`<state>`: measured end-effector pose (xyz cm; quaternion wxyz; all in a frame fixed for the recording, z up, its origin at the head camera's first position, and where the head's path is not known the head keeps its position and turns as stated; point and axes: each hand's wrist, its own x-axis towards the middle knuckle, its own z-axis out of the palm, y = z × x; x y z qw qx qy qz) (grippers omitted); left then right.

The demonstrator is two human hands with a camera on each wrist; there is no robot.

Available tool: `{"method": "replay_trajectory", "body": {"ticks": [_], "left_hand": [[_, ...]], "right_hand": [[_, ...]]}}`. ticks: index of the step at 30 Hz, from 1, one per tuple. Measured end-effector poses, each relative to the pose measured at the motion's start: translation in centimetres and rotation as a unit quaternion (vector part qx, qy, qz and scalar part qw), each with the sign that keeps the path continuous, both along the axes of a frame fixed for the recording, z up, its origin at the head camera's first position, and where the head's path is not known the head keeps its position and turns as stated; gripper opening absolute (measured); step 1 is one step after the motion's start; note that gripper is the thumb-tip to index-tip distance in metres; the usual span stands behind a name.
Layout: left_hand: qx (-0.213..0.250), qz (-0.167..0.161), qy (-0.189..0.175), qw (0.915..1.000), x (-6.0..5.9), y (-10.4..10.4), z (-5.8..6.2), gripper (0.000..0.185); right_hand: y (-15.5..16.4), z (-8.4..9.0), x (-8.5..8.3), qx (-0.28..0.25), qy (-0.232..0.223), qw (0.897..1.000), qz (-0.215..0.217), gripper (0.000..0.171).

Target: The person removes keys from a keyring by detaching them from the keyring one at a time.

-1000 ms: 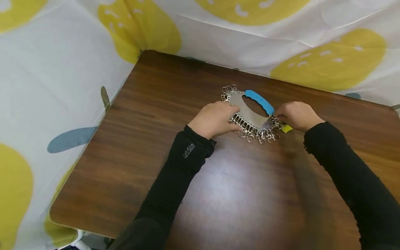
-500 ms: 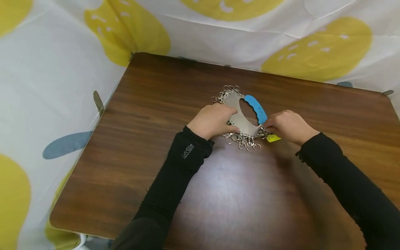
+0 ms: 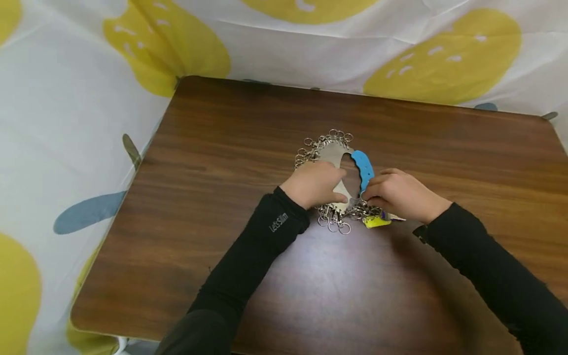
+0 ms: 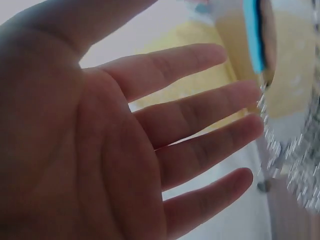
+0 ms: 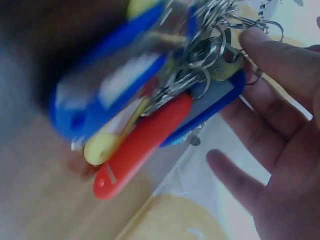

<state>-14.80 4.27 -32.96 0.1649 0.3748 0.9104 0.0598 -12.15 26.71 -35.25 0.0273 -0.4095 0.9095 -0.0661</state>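
Key organizer (image 3: 339, 170) | between both hands | right grip seemingly on tags (image 5: 145, 125)

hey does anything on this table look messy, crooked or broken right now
Nothing looks broken or spilled. The metal key holder with its blue grip lies turned at a slant on the wooden table, between the left hand and the right hand. Its rings and colored key tags bunch in a loose tangle at the near end.

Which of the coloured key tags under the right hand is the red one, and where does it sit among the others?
The red tag is lowest in the right wrist view, slanting beneath the blue tags, beside the yellow tag.
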Motion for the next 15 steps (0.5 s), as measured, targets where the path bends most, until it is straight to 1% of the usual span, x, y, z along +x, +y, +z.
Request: {"method": "replay_trajectory", "body": {"ticks": [4,6,8,10,12,13,15], "left_hand": [[0.0,-0.029,-0.009,0.9995,0.7,0.7,-1.0,0.04],[-0.003,-0.043,-0.006,0.999,1.1,0.9,-1.5,0.033],[-0.003,-0.05,0.002,0.9987,1.4,1.0,-2.0,0.031],[0.001,-0.049,0.015,0.9987,1.6,1.0,-2.5,0.03],[0.009,-0.039,0.033,0.9986,1.9,1.1,-2.9,0.03],[0.013,-0.031,0.047,0.9983,2.0,1.0,-3.1,0.031],[0.023,-0.016,0.086,0.9959,2.3,1.1,-3.7,0.032]], "right_hand": [[-0.4,-0.7,0.3,-0.039,-0.008,0.999,-0.014,0.014],[-0.6,-1.1,0.4,-0.057,-0.006,0.998,-0.02,0.014],[-0.9,-1.5,0.4,-0.073,-0.003,0.997,-0.023,0.013],[-1.2,-1.9,0.5,-0.087,0.0,0.996,-0.024,0.013],[-1.6,-2.2,0.6,-0.1,-0.003,0.995,-0.027,0.013],[-1.8,-2.3,0.6,-0.106,-0.008,0.994,-0.03,0.013],[-2.2,-2.4,0.8,-0.115,-0.026,0.992,-0.04,0.014]]}}
